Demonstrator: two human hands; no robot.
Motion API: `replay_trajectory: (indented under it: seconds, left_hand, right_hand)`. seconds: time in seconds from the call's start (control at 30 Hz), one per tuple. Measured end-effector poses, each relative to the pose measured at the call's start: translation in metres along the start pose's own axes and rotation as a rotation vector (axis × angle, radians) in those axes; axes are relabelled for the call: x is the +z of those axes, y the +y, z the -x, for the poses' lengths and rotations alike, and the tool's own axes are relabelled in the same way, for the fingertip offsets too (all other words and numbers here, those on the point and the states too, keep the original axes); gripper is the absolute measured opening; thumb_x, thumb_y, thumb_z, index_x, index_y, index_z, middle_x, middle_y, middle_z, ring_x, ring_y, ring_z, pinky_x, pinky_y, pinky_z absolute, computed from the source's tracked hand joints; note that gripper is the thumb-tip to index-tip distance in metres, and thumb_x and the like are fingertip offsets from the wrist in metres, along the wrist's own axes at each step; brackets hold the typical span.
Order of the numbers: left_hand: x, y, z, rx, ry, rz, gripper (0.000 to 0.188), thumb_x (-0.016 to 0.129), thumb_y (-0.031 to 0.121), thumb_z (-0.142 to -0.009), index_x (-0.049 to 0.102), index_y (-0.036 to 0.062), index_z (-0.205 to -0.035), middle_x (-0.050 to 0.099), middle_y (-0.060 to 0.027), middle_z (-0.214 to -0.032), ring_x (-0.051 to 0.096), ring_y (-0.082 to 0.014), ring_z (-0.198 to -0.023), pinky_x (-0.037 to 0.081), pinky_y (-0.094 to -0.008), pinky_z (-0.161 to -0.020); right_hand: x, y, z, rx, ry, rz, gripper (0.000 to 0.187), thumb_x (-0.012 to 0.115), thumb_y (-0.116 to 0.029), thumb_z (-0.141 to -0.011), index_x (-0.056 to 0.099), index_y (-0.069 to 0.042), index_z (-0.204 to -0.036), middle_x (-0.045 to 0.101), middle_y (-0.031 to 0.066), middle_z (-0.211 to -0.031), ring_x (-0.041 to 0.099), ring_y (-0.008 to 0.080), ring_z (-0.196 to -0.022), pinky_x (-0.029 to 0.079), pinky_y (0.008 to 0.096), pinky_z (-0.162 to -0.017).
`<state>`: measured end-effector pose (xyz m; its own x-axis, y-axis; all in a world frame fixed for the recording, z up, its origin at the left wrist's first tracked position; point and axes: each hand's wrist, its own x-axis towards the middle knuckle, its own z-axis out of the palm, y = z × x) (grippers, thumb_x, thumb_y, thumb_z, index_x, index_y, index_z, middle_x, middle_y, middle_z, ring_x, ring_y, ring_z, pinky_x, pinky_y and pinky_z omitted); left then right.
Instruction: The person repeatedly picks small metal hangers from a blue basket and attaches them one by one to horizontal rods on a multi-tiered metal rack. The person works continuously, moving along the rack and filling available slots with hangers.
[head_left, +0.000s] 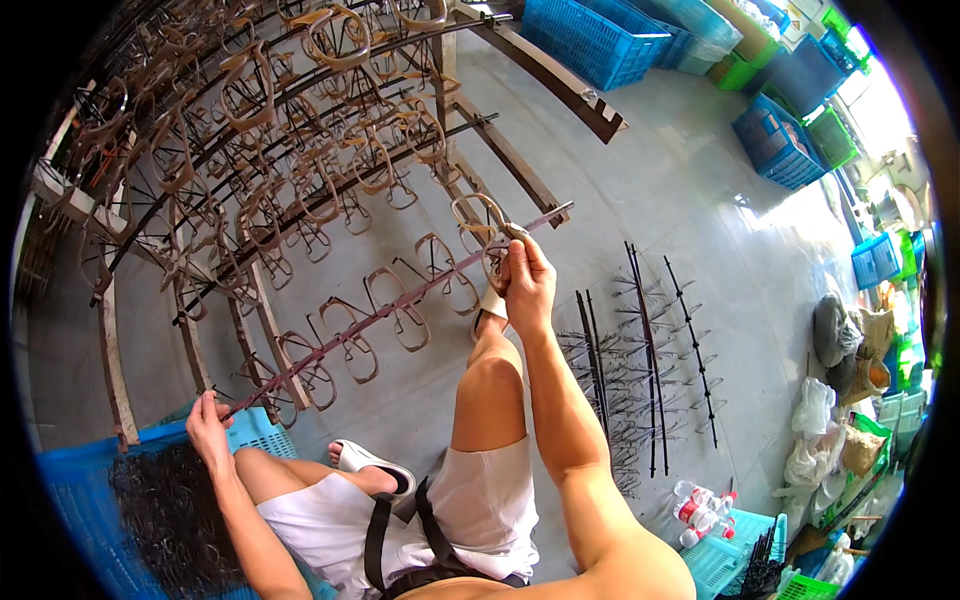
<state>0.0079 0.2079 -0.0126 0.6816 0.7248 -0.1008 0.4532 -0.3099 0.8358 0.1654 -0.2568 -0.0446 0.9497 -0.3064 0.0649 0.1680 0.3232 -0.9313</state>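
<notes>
A long dark-red rod slants across in front of me, carrying several brown eyeglass frames along its length. At its near left end, my left hand is closed around it. Close to the rod's far right end, my right hand pinches a brown eyeglass frame, fingers together at its edge. How that frame is joined to the rod is hidden behind the fingers.
A metal rack at the left bears rows of hanging frames. Rods with wire clips lie on the floor at right. A blue crate with dark wiry pieces stands below my left hand. Bottles sit on a turquoise crate.
</notes>
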Motion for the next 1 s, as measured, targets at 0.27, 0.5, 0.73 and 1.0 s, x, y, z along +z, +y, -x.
replay_trajectory:
  seconds: [0.27,0.5,0.73,1.0]
  left_hand:
    - [0.004,0.003,0.001,0.004,0.023,0.008,0.03,0.052,0.025,-0.092,0.064,-0.0008,-0.1,0.059,-0.0055,-0.069,0.054,-0.0098,-0.058,0.047,-0.0216,-0.048]
    - [0.006,0.005,0.0,0.009,0.02,0.0,0.029,0.051,0.026,-0.092,0.065,0.0002,-0.099,0.058,-0.0048,-0.066,0.053,-0.009,-0.055,0.045,-0.0205,-0.046]
    - [0.005,0.005,0.001,0.026,0.021,-0.002,0.03,0.052,0.027,-0.092,0.065,0.0004,-0.098,0.058,-0.0046,-0.065,0.053,-0.0088,-0.053,0.044,-0.0207,-0.045]
    - [0.007,0.016,0.007,0.003,0.004,0.006,0.029,0.052,0.027,-0.092,0.064,0.0017,-0.097,0.057,-0.0049,-0.068,0.053,-0.0089,-0.055,0.044,-0.0205,-0.045]
  right_hand:
    - [-0.001,-0.01,-0.001,0.004,-0.053,0.188,0.023,0.05,-0.014,-0.095,0.061,-0.003,-0.111,0.042,-0.0059,-0.058,0.036,0.0021,-0.05,0.03,0.0186,-0.044]
    - [-0.009,-0.006,-0.009,-0.005,-0.045,0.165,0.023,0.051,-0.015,-0.095,0.061,-0.003,-0.111,0.044,-0.0057,-0.059,0.038,0.0025,-0.051,0.031,0.0183,-0.045]
    - [-0.003,-0.009,-0.004,0.031,-0.052,0.206,0.023,0.052,-0.018,-0.094,0.061,-0.004,-0.11,0.043,-0.0065,-0.058,0.036,0.0023,-0.05,0.029,0.0186,-0.043]
    - [-0.009,0.001,-0.011,-0.083,0.018,0.376,0.022,0.056,-0.023,-0.092,0.063,-0.004,-0.1,0.048,-0.0033,-0.056,0.042,0.0041,-0.048,0.034,0.023,-0.042]
